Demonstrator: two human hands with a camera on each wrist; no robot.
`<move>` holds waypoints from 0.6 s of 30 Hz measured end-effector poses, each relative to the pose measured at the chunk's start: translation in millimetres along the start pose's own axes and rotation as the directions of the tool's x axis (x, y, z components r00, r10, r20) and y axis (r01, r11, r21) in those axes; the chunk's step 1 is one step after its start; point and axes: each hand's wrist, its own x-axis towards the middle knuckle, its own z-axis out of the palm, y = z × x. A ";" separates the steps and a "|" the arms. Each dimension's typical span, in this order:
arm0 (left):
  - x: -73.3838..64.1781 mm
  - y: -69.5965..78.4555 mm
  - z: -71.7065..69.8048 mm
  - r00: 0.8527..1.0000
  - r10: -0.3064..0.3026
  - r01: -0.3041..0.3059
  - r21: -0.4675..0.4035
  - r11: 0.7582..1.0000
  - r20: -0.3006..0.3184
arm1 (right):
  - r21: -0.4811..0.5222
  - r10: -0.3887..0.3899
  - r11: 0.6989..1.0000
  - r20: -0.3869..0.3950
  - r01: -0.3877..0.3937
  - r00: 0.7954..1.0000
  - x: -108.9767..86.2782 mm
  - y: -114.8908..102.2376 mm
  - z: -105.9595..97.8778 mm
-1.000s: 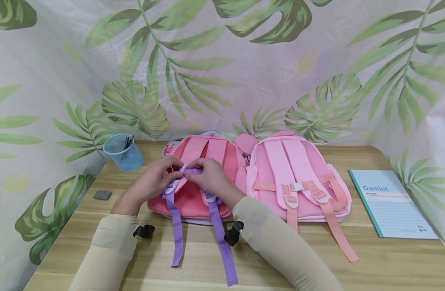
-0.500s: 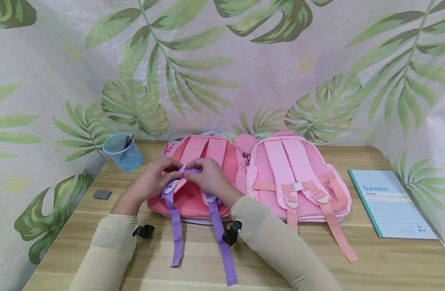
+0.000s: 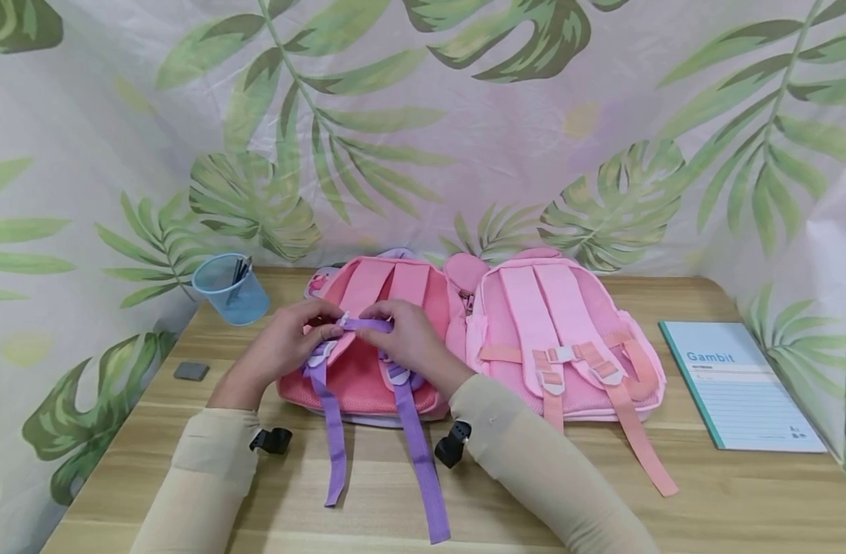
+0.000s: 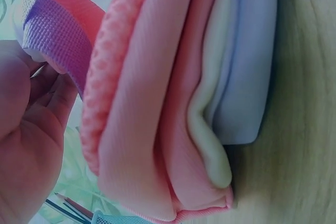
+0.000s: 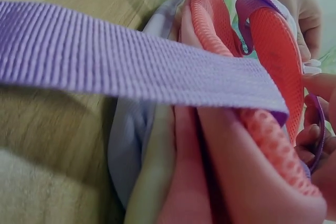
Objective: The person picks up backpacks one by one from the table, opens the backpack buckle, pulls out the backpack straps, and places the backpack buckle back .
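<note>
A coral-pink backpack (image 3: pixel 361 394) lies with its shoulder straps facing up. Over its left shoulder strap, my left hand (image 3: pixel 284 342) pinches a small white buckle (image 3: pixel 344 318) between thumb and fingers. From that buckle a short purple strap (image 3: pixel 362 325) runs across to my right hand (image 3: pixel 419 342), whose thumb and fingers pinch it. In the right wrist view, the strap's edge shows as a thin purple band (image 5: pixel 320 129) at the right fingers. Two long purple webbing tails (image 3: pixel 336 446) hang toward the table's front. The left palm (image 4: pixel 26 150) shows beside the bag in the left wrist view.
A light pink backpack (image 3: pixel 492 377) with peach straps and a fastened white chest buckle (image 3: pixel 564 353) lies against the coral one. A blue mesh pen cup (image 3: pixel 239 304) and a small grey block (image 3: pixel 191 371) stand left. At right lies a notebook (image 3: pixel 741 400).
My right hand has slid a little to the right, away from the left hand, so more of the short purple strap shows between them. The left hand stays at the buckle.
</note>
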 end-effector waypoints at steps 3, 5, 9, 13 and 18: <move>0.1 -0.3 -0.5 1.000 -0.002 0.002 -0.005 1.000 0.001 | -0.001 -0.008 1.000 -0.003 0.008 1.000 0.8 -0.6 -0.5; 0.1 0.2 -1.1 1.000 -0.004 0.004 -0.008 1.000 0.003 | -0.006 -0.007 1.000 -0.002 0.007 1.000 1.5 -2.0 -0.8; 0.3 0.8 -1.2 1.000 -0.006 0.006 -0.011 1.000 0.008 | -0.016 -0.002 1.000 0.004 0.002 1.000 3.1 -5.8 -1.1; 0.5 0.4 -0.2 1.000 0.002 -0.002 -0.010 1.000 0.008 | -0.013 -0.005 1.000 0.022 0.005 1.000 4.9 -8.7 1.4; 0.9 -0.5 0.4 1.000 -0.006 0.006 -0.003 1.000 0.015 | 0.010 0.009 1.000 0.030 -0.009 1.000 5.3 -8.9 5.3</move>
